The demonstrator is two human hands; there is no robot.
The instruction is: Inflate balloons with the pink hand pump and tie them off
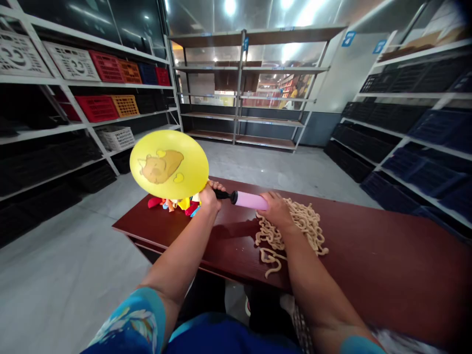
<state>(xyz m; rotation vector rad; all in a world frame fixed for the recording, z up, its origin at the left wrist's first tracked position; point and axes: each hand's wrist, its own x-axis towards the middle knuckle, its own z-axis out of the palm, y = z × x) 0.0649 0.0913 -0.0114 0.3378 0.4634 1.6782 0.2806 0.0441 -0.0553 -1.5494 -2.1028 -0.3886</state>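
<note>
balloon (168,164): yellow, blown up, up-left of both hands, above the counter (368,255).
pump (250,200): long axis ran left-right, nozzle toward balloon.
left hand (211,195): nearer; fingers closed round neck and nozzle.
right hand (275,209): fingers wrapped round pump barrel.
cord (306,221): heaped under right hand.

Bright ceiling lights (230,6), glare up top, edges warped, maybe blurry

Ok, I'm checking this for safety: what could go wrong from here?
The round yellow rubber balloon already looks full; more strokes of the pink plastic hand pump might burst it. If the left hand loosens at the black nozzle, the neck could slip off and the balloon deflate.
</note>
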